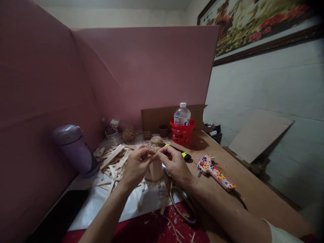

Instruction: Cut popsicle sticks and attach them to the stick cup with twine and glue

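My left hand (pixel 138 165) and my right hand (pixel 174 163) meet fingertip to fingertip, both pinched closed. Something thin and pale is between them, too small to name. Just below the fingers stands a cup-shaped piece (pixel 154 170) of upright wooden sticks, its rim partly hidden by my hands. A ball of twine (pixel 157 141) shows right behind the fingertips. Beneath my right wrist are scissors (pixel 182 206) with large looped handles, their blades mostly hidden. Beyond the right hand lies a yellow and black utility knife (pixel 186 156).
Loose wooden sticks (pixel 115 160) are heaped on the left, beside a purple tumbler (pixel 77 152). A dark flat object (pixel 60 212) lies front left. A red bucket (pixel 182 132) holds a plastic bottle (pixel 182 114). A flower-patterned glue gun (pixel 216 173) lies right, its cord trailing forward.
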